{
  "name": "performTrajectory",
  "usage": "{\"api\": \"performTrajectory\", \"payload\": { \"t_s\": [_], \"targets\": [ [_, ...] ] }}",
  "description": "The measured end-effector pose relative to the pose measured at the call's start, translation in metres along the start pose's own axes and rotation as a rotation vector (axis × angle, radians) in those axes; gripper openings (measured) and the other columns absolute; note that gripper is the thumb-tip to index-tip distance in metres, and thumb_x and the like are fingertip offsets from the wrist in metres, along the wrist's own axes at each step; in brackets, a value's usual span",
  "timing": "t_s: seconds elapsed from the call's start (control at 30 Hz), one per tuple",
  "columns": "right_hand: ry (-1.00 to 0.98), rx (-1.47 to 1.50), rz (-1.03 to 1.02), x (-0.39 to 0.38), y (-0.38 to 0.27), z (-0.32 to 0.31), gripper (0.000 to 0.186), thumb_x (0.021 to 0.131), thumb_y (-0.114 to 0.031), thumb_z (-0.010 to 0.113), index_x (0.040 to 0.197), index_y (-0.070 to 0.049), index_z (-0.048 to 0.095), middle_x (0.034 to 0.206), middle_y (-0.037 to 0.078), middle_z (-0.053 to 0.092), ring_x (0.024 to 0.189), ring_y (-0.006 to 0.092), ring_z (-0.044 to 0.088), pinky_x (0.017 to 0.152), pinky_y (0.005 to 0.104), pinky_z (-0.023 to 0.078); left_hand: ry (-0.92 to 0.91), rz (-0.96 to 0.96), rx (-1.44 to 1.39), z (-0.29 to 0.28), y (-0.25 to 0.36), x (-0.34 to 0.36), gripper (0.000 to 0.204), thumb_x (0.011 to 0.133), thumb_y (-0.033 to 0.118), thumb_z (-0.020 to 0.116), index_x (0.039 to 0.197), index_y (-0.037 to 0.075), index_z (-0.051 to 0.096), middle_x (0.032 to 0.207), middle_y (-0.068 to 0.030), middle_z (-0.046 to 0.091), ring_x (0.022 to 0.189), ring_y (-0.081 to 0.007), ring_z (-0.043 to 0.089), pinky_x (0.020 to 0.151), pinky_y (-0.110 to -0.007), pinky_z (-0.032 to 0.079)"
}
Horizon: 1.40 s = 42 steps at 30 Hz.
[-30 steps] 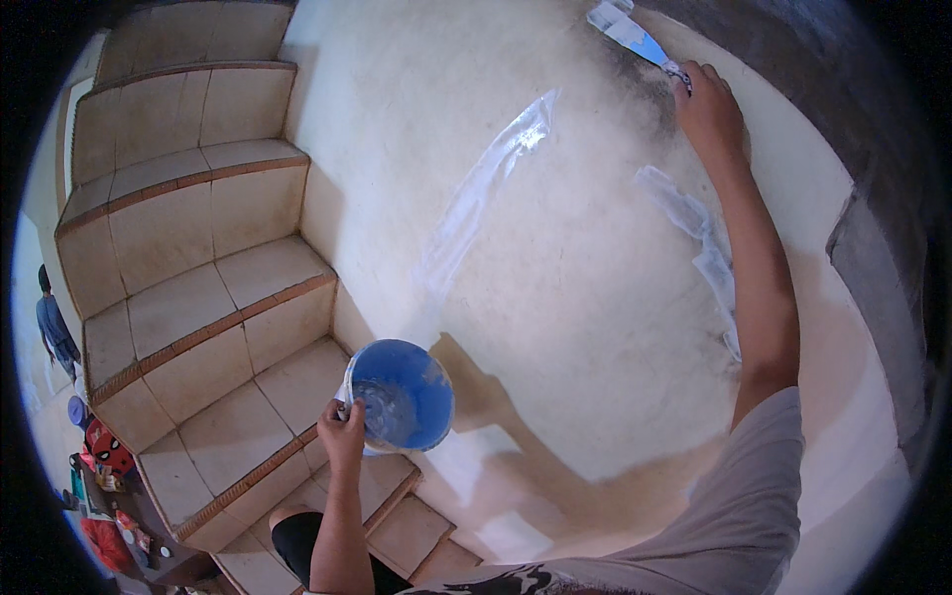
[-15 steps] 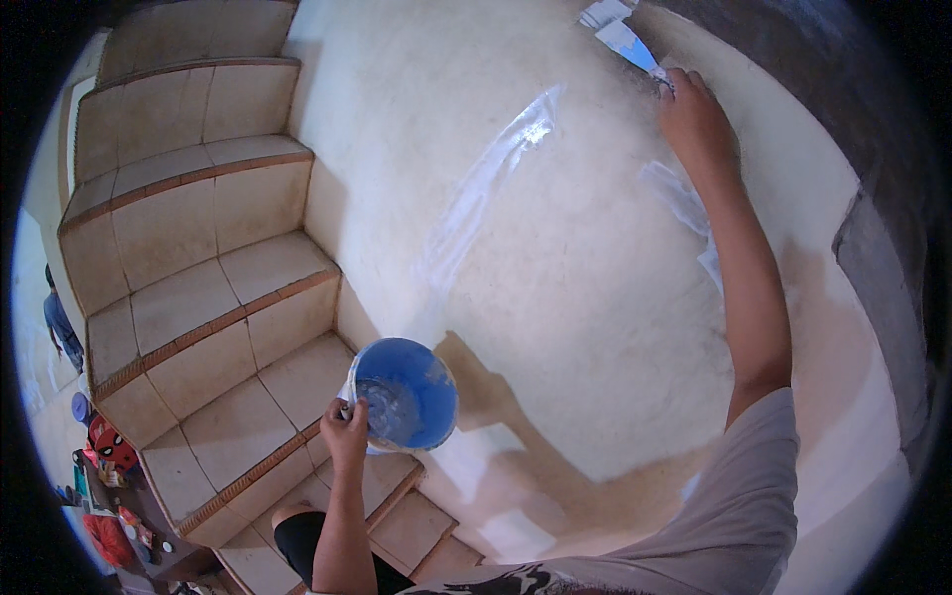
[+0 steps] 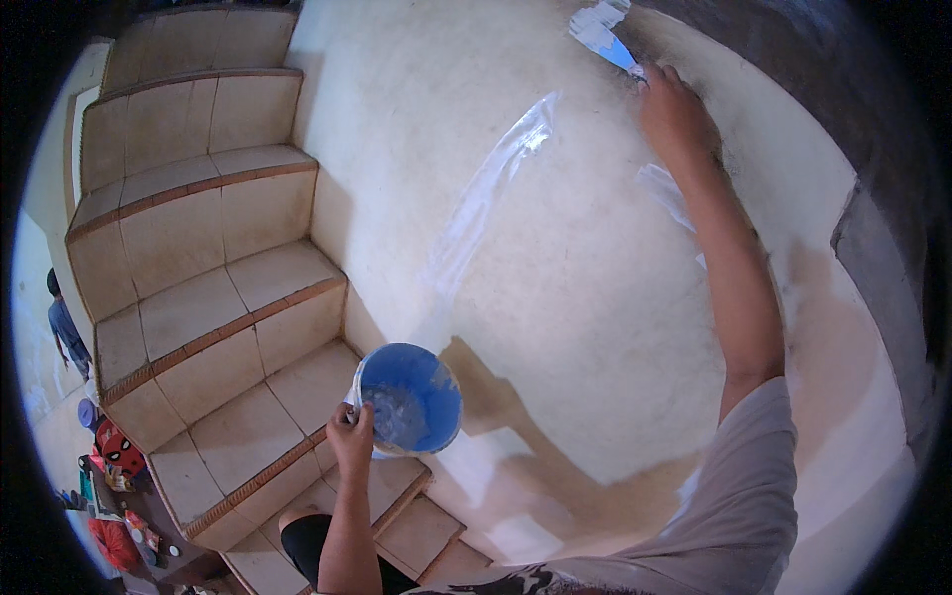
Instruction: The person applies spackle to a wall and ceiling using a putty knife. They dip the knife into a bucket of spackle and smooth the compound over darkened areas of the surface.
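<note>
My right hand (image 3: 678,117) is raised high against the wall, closed round the handle of a putty knife (image 3: 612,50). Its blade lies on a wet white patch of filler (image 3: 600,16) near the top of the wall. Low in the middle, my left hand (image 3: 350,432) grips the rim of a blue bucket (image 3: 436,397). Greyish-white paste (image 3: 396,415) sits in the bottom of that bucket. A long shiny streak of filler (image 3: 493,183) runs slantwise down the wall, and a shorter smear (image 3: 664,193) shows beside my right forearm.
Tiled stairs (image 3: 238,367) climb along the left, meeting the cream wall (image 3: 595,327). A dark rough surface (image 3: 883,89) borders the wall at upper right. Far left, a person (image 3: 67,322) stands below, near a table with a red bag (image 3: 117,451) and assorted items.
My right hand and the putty knife have moved slightly left and up along the wall, widening the white patch. The bucket stays in my left hand, nearly in the same place.
</note>
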State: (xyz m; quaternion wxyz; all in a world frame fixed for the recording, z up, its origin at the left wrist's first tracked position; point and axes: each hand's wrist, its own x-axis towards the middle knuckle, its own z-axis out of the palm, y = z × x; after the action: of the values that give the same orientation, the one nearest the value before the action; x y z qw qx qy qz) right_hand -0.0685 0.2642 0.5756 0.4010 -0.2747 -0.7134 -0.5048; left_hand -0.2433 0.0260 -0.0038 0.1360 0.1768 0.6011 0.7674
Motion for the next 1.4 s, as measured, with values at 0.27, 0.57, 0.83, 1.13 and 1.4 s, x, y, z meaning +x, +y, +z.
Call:
{"api": "performTrajectory", "payload": {
  "t_s": [0.27,0.57,0.83,1.13,1.4],
  "targets": [
    [0.070,-0.034,-0.082,0.014,-0.004,0.020,0.028,0.098,-0.020,0.053,0.120,-0.004,0.059,0.118,0.019,0.061,0.105,0.0396,0.062,0.089,0.0504,0.052,0.040,0.078,0.063,0.009,0.014,-0.005,0.032,0.090,0.019,0.072,0.069,0.004,0.051,0.060,0.0019,0.050,0.054,-0.0069,0.045,0.046,-0.028,0.035],
    [-0.002,0.052,0.010,-0.010,-0.009,-0.008,0.029,0.099,-0.024,0.052,0.117,-0.005,0.062,0.117,0.017,0.064,0.104,0.0383,0.064,0.088,0.0486,0.052,0.013,-0.019,-0.012,-0.001,0.007,-0.004,0.030,0.089,0.017,0.072,0.070,0.005,0.052,0.061,0.0021,0.051,0.053,-0.0072,0.045,0.047,-0.027,0.035],
    [-0.174,0.602,0.278,0.037,0.002,0.033,0.046,0.102,-0.041,0.046,0.096,0.000,0.066,0.080,0.013,0.072,0.075,0.0333,0.069,0.076,0.0447,0.053,0.020,0.020,0.041,0.000,0.011,-0.008,0.026,0.089,0.017,0.070,0.073,0.003,0.055,0.061,0.0018,0.051,0.053,-0.0073,0.045,0.047,-0.028,0.035],
    [-0.400,0.475,0.448,0.064,0.021,0.043,0.050,0.097,-0.054,0.053,0.085,-0.006,0.063,0.067,0.006,0.064,0.050,0.0143,0.055,0.046,0.0332,0.045,0.020,0.002,0.006,-0.002,-0.001,-0.002,0.027,0.090,0.019,0.070,0.073,0.005,0.054,0.057,-0.0003,0.053,0.045,-0.0087,0.048,0.041,-0.028,0.035],
    [-0.229,0.239,0.380,0.047,0.030,0.026,0.049,0.099,-0.046,0.050,0.108,-0.001,0.067,0.101,0.022,0.067,0.097,0.0386,0.064,0.089,0.0463,0.049,0.019,0.049,-0.012,0.003,-0.016,0.003,0.027,0.089,0.019,0.071,0.073,0.004,0.055,0.057,-0.0002,0.052,0.049,-0.0075,0.049,0.044,-0.027,0.037]
  ]
}}
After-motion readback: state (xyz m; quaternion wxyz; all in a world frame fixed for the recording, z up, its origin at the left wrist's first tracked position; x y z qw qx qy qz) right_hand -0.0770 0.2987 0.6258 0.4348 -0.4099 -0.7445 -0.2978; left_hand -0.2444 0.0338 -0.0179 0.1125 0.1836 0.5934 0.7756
